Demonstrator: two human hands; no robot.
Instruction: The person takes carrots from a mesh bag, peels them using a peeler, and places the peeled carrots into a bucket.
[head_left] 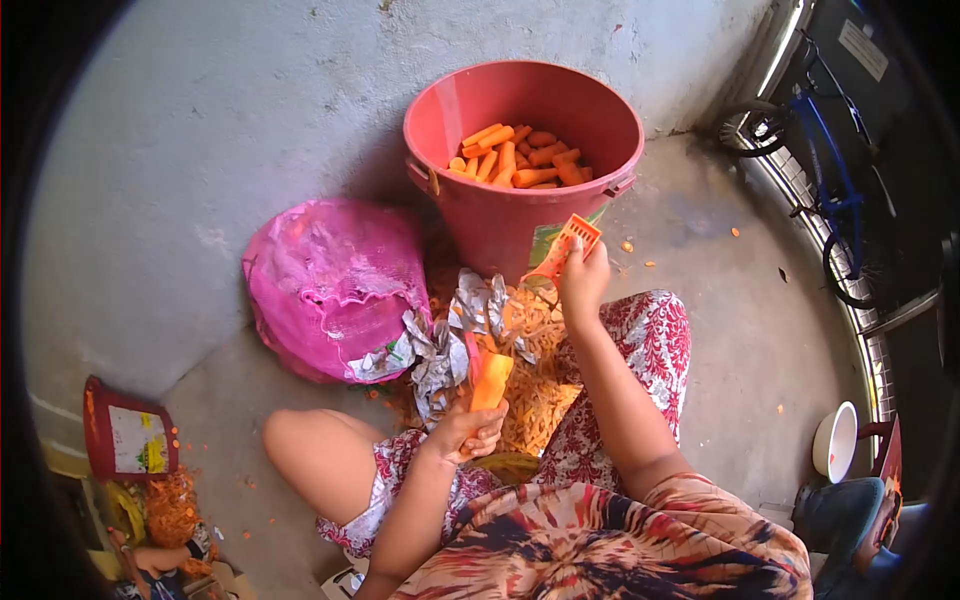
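My left hand is closed round a thick, peeled carrot, pointing upward. Beside that carrot is a narrow pinkish-red strip; I cannot tell whether it is held. My right hand grips an orange plastic peeler with a slotted upper part, raised near the front of a large red tub. Many peeled carrots lie inside the tub. Between my legs is a heap of carrot peelings, with crumpled printed sheets along its left side.
A full pink mesh sack rests left of the tub. At the far left are a red bucket, more peelings and part of another person. A white bowl and a blue bicycle are on the right.
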